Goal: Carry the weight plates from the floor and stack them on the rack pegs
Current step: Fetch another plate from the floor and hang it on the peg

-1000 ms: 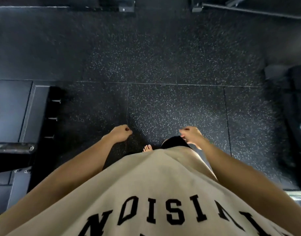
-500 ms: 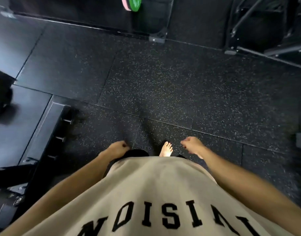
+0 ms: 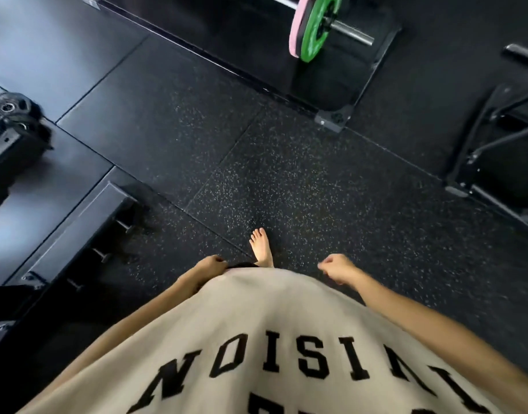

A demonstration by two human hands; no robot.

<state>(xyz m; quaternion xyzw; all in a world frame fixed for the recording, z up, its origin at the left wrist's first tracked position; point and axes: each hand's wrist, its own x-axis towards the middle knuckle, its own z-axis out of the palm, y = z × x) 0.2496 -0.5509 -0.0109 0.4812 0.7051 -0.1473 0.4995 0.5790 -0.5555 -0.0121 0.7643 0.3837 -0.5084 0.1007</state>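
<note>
My left hand (image 3: 211,265) hangs by my hip with the fingers curled shut and nothing in it. My right hand (image 3: 337,268) is also a loose empty fist, out in front of my shirt. A green weight plate (image 3: 315,28) and a pink plate (image 3: 297,26) behind it sit on a barbell (image 3: 350,32) at the top of the view, far ahead of both hands. Black weight plates (image 3: 8,112) rest at the far left edge on a dark rack. One bare foot (image 3: 261,248) stands on the speckled floor between my hands.
A black rack base with short pegs (image 3: 77,231) runs along the left. The barbell lies over a black platform with a metal corner (image 3: 331,119). A black frame with angled tubes (image 3: 493,138) stands at the right. Speckled rubber floor (image 3: 286,174) fills the middle.
The view has swung up and forward, bringing the green and pink plates and the barbell fully into sight. My foot has stepped ahead. Both hands stay curled and empty.
</note>
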